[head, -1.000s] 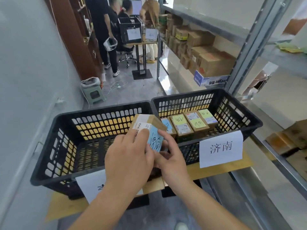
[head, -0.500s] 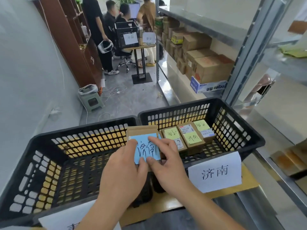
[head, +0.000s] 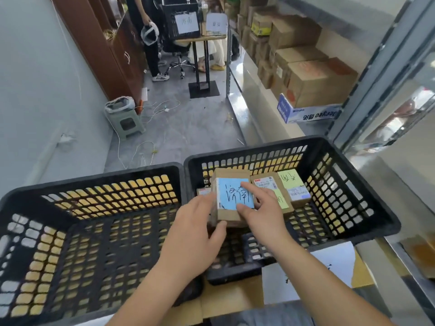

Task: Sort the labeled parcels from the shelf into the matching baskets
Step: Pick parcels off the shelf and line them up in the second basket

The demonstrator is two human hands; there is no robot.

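Note:
A brown parcel with a blue handwritten label [head: 231, 196] hangs over the left part of the right black basket [head: 367, 203]. My left hand [head: 195, 241] grips its left and near edge, thumb curled under the front. My right hand [head: 261, 215] pinches its right side, forefinger lying across the blue label. In the right basket lie other small parcels with yellow-green labels [head: 292, 184], one partly hidden behind the held parcel. The left black basket [head: 77, 231] holds no parcel that I can see. A white paper sign [head: 329, 267] hangs on the right basket's front.
A metal shelf [head: 367, 74] on the right carries stacked cardboard boxes [head: 315, 81]. Beyond the baskets are grey floor with cables, a small green stool [head: 127, 121], a wooden cabinet [head: 106, 43], a table with another labelled basket [head: 183, 17], and people standing and sitting.
Both hands carried the blue-labelled parcel to the right, from above the seam between the baskets to over the right basket. The view tilted down and closer.

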